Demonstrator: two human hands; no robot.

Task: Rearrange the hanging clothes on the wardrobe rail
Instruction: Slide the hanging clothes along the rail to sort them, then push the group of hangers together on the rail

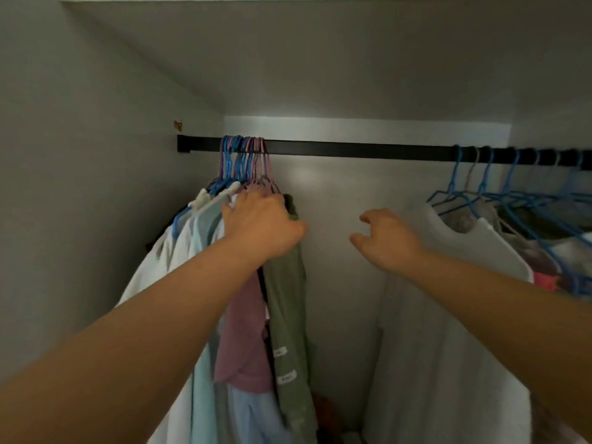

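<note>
A black wardrobe rail (352, 152) runs across the closet. At its left end hangs a tight bunch of blue, purple and pink hangers (246, 161) with white, pale blue, mauve (246, 331) and olive green (288, 315) garments. My left hand (262, 225) presses against the top of this bunch, fingers lying on the hanger shoulders beside the green garment. My right hand (387, 238) hovers in the gap, fingers loosely curled and holding nothing, just left of a white shirt (448, 315). That shirt is first in a spread group on blue hangers (499, 187) at the right.
The rail's middle stretch between the two groups is bare, with the white back wall (336, 251) behind. A grey side wall (80, 187) closes the left. Something brown lies on the wardrobe floor (323, 408) below the gap.
</note>
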